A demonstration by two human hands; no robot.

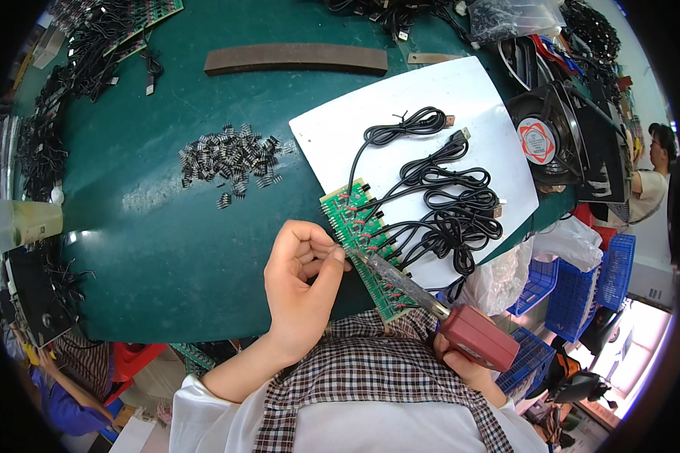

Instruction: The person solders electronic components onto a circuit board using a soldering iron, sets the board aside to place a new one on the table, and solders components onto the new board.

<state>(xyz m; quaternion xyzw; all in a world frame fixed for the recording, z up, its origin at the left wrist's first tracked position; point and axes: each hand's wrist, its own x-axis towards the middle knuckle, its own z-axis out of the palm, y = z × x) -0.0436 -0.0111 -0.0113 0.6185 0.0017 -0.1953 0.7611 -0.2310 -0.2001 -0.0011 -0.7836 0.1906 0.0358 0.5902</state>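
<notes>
A green circuit board panel (366,243) lies at a slant across the edge of a white board (340,121). Black USB cables (446,181), coiled and tied, run from it to the right. My left hand (298,275) is pinched closed at the panel's left edge; whatever is between the fingertips is too small to make out. Wrapped around the red body of a soldering gun (480,338) is my right hand (465,366), partly hidden beneath it. The gun's tip meets the panel's edge beside my left fingertips.
Small black pin connectors (234,158) lie heaped on the green table (143,272). Behind them is a long brown bar (295,59). A fan (548,140) stands at right, near blue baskets (570,298). More cables crowd the left edge. Other people (653,181) are at both sides.
</notes>
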